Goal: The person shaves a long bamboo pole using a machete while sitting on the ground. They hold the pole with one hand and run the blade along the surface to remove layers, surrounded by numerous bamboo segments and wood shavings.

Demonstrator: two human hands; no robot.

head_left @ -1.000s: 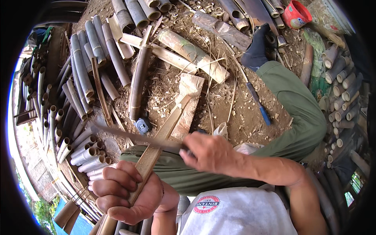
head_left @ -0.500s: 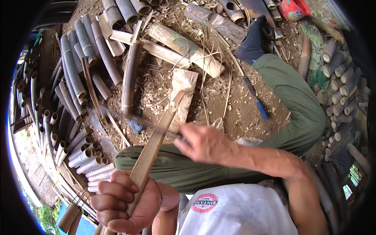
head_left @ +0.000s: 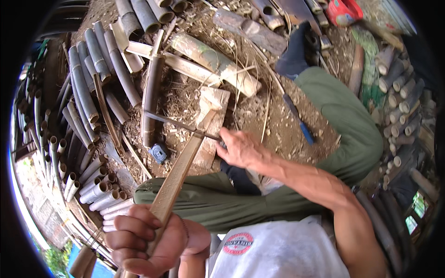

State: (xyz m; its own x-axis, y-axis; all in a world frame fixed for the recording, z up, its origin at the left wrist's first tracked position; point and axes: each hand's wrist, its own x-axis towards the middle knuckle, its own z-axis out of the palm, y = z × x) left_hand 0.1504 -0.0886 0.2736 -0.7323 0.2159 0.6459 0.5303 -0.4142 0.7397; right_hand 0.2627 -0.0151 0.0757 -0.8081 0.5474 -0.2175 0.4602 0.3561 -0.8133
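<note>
My left hand (head_left: 143,241) is wrapped round the near end of a split bamboo strip (head_left: 177,172), which slants up and away from me. The strip's far tip rests on a pale wooden block (head_left: 216,98) on the ground. In my right hand (head_left: 238,148) is the handle of a knife (head_left: 172,122); the fingers are closed round it and hide most of the handle. Its long, thin blade lies across the strip near the far end and points to the left.
Cut bamboo tubes (head_left: 83,88) lie in heaps at the left, with another stack (head_left: 401,111) at the right. A blue tape measure (head_left: 158,153) and a blue-handled tool (head_left: 306,133) are on the dirt. My bent legs (head_left: 343,102) flank the block.
My right hand has moved a little farther from me with the knife, and the blade now crosses the strip higher up. My left hand stays closed on the strip.
</note>
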